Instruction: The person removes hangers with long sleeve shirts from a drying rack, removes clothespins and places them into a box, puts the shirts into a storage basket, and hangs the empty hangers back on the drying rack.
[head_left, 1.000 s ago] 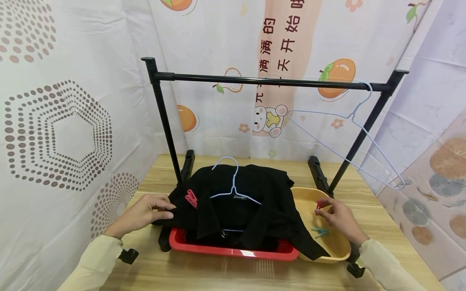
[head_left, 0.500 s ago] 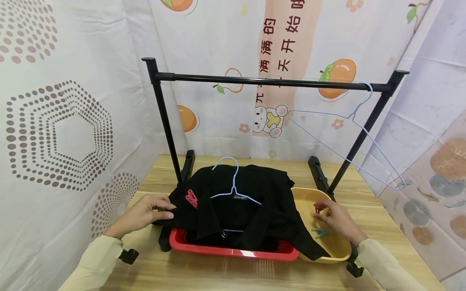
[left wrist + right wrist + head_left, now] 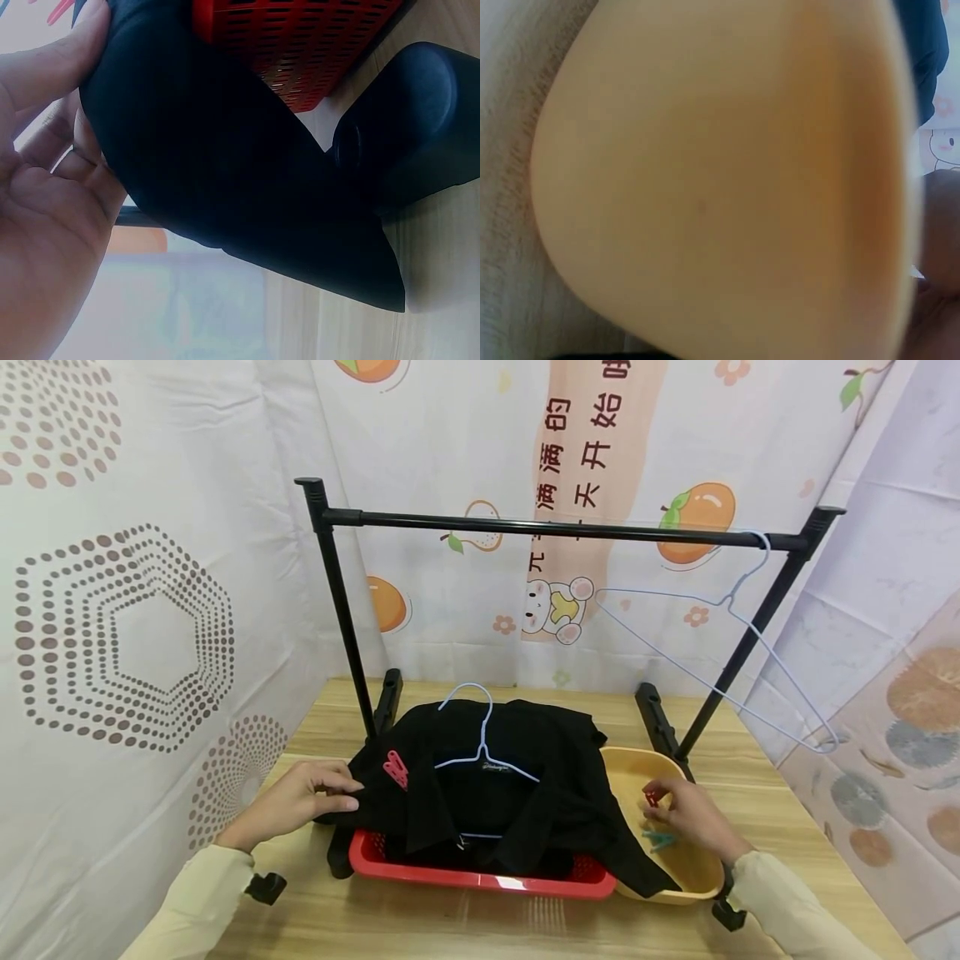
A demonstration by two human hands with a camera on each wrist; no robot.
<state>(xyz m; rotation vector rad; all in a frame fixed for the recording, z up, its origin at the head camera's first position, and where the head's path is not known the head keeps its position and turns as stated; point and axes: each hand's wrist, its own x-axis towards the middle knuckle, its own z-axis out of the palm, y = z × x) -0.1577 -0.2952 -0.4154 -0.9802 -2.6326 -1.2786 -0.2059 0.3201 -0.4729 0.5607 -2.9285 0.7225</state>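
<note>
A black collared shirt (image 3: 585, 802) with a light blue hanger (image 3: 482, 745) inside it lies over a red basket (image 3: 480, 881). My left hand (image 3: 311, 797) pinches the shirt's left edge between thumb and fingers; the left wrist view shows the cloth (image 3: 202, 142) hanging from that grip. A pink clothespin (image 3: 395, 770) is on the shirt near the left side of the collar. Over the yellow basin (image 3: 708, 881), my right hand (image 3: 697, 817) pinches a red clothespin (image 3: 651, 797). A teal clothespin (image 3: 658, 839) lies in the basin. The basin's wall (image 3: 705, 195) hides most of that hand in the right wrist view.
A black rack (image 3: 525, 525) stands behind the basket, its feet on the wooden table (image 3: 420, 927). Another blue hanger (image 3: 727, 602) hangs at the right end of its bar. The shirt's right sleeve (image 3: 648, 872) drapes over the basin's edge. Patterned curtains (image 3: 450, 427) surround the table.
My right hand has moved slightly left over the basin with the red clothespin, which has turned a little. The left hand and shirt stay in place.
</note>
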